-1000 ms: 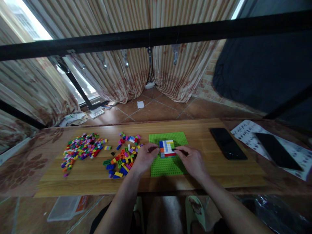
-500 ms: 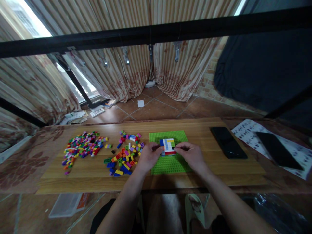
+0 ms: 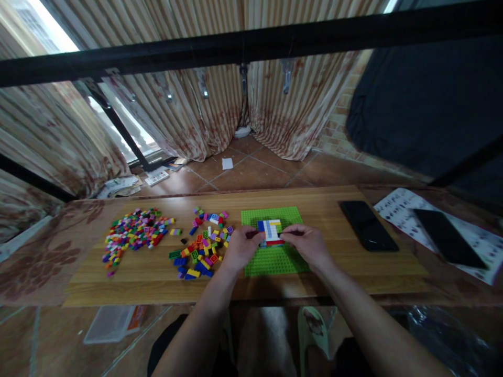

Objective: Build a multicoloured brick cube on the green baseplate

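Observation:
A green studded baseplate point(image 3: 271, 266) lies on the wooden board. On its middle is a low, flat brick build point(image 3: 270, 230) of white, blue, yellow, light blue and red toy bricks. My left hand point(image 3: 241, 248) pinches the build's left side with thumb and fingers together. At its right edge, my right hand point(image 3: 308, 243) has thumb and forefinger closed on the build. My fingertips cover part of both sides, so any small loose brick between them is hidden.
Left of the baseplate lie loose larger bricks point(image 3: 202, 251), and farther left a heap of small bricks point(image 3: 135, 233). A black phone point(image 3: 368, 225) rests on the wooden board point(image 3: 129, 288) at right. Beyond it, a dark flat panel point(image 3: 448, 238) covers part of a printed sheet point(image 3: 401, 207).
The view has shifted slightly, with the board a little higher in the picture. Both hands keep their places at the build's sides; its bricks look the same.

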Demonstrator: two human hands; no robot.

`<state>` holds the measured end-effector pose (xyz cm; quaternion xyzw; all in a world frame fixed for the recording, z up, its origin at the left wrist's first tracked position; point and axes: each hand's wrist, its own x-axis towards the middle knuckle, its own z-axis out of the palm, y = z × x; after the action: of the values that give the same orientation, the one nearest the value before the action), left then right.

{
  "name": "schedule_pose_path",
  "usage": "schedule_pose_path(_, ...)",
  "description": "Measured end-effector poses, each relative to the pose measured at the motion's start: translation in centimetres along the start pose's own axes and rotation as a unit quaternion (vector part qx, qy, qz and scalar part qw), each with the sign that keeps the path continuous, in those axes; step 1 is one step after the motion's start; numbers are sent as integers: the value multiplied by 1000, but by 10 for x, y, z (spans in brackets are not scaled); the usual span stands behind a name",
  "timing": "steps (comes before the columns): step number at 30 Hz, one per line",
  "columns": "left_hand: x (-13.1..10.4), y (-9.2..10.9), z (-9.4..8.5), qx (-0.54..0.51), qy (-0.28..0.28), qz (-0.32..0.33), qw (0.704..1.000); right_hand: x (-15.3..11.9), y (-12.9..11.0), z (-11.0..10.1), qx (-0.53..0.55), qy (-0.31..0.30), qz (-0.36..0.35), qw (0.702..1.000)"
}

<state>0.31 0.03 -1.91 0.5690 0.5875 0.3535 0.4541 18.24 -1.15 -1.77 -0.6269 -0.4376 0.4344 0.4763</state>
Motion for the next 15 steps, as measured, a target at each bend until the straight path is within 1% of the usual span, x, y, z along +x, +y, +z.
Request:
schedule_pose_path(6, 0, 1, 0, -3, -3, -1, 1000, -1, 3, -1, -19, -13, -13, 1000)
schedule_pose_path(10, -2, 3, -2, 1, -22, 5, 1000, -1, -3, -9, 29, -27, 24, 999)
schedule_pose_path(13, -3, 4, -4, 12, -33, 5, 999, -1, -10, -15, 81, -8, 48, 996)
schedule_pose_path(15, -2, 4, -6, 7, -30, 0, 1000, -1, -11, -17, 83, 12, 47, 995)
